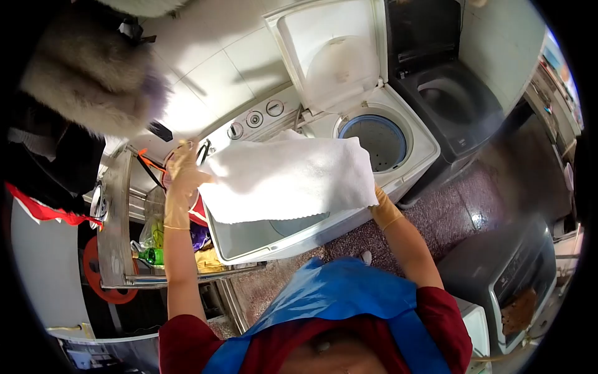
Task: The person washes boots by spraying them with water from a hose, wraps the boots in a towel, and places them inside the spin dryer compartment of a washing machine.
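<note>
A white cloth (289,177), perhaps a towel, is stretched out between my two hands over a white twin-tub washing machine (246,254). My left hand (182,174), in a pale yellow glove, grips the cloth's left edge, with the thumb against it. At the lower right corner my right hand (385,210), gloved the same way, is closed on the cloth; its fingertips are partly hidden. Much of the wash tub lies hidden beneath the cloth. The round spin tub (375,144) is uncovered, its lid (336,53) raised.
A dark top-loading machine (451,106) stands to the right, and another grey machine (507,274) at the lower right. On the left, a metal-framed shelf (115,243) holds a green bottle (151,255) and bags. Furry material (93,75) hangs at the upper left.
</note>
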The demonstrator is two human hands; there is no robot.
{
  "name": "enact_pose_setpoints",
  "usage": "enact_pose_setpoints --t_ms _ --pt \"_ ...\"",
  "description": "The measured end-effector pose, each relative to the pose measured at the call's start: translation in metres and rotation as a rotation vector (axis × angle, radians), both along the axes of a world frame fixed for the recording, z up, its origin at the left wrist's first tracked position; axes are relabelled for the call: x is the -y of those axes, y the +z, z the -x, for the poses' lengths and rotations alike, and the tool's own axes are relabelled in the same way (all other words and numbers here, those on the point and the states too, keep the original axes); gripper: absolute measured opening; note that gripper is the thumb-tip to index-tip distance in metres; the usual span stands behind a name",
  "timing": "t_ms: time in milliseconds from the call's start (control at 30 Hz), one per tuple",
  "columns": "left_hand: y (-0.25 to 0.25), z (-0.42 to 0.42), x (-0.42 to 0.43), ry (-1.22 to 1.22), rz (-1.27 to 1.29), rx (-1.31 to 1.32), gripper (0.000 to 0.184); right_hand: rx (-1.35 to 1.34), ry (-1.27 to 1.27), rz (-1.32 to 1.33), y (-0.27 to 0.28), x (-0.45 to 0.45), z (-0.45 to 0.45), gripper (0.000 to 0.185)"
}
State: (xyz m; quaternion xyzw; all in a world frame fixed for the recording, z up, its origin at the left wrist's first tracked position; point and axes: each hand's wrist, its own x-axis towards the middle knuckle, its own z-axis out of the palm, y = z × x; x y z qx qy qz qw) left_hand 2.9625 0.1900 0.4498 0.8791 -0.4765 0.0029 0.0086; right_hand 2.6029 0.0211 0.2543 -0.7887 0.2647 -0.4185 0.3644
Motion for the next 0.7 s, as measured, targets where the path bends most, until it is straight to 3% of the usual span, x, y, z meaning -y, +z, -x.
enact_pose_setpoints --t_ms 67,100,167,200,233,300,400,467,567,600,633,700 --pt "-0.04 -0.012 -0.004 -0.105 0.121 -0.344 0.104 0.675 0.474 -0.956 -0.044 0.007 -0.017 0.049" --pt "-0.052 -0.002 -0.002 -0.13 0.163 -0.451 0.096 0.668 0.481 -0.954 -0.037 0.003 -0.017 0.049" --pt "-0.076 0.005 0.008 -0.294 0.24 -0.383 0.072 0.447 0.454 -0.606 -0.013 -0.007 -0.019 0.051" --pt "-0.088 0.004 0.019 -0.381 0.342 -0.343 0.055 0.446 0.46 -0.598 -0.01 -0.008 -0.024 0.051" --pt "-0.077 0.02 0.032 -0.424 0.505 -0.428 0.051 0.438 0.428 -0.52 -0.009 -0.01 -0.031 0.046" --pt "-0.064 0.041 0.055 -0.369 0.556 -0.682 0.052 0.432 0.401 -0.445 -0.009 -0.014 -0.038 0.042" --pt "-0.058 0.051 0.09 -0.235 0.341 -0.614 0.044 0.418 0.402 -0.407 -0.006 -0.019 -0.041 0.044" --pt "-0.061 0.049 0.107 -0.214 0.182 -0.999 0.035 0.492 0.545 -0.587 0.005 -0.026 -0.038 0.055" --pt "-0.054 0.059 0.11 -0.18 0.308 -0.935 0.029 0.597 0.587 -0.796 0.002 -0.027 -0.035 0.056" --pt "-0.054 0.05 0.116 -0.147 0.415 -1.136 0.03 0.634 0.605 -0.871 0.001 -0.028 -0.034 0.056" --pt "-0.043 0.049 0.117 -0.216 0.444 -1.044 0.029 0.663 0.614 -0.916 -0.002 -0.029 -0.034 0.056" --pt "-0.046 0.035 0.127 -0.085 0.32 -0.94 0.03 0.682 0.628 -0.948 -0.006 -0.033 -0.032 0.056"
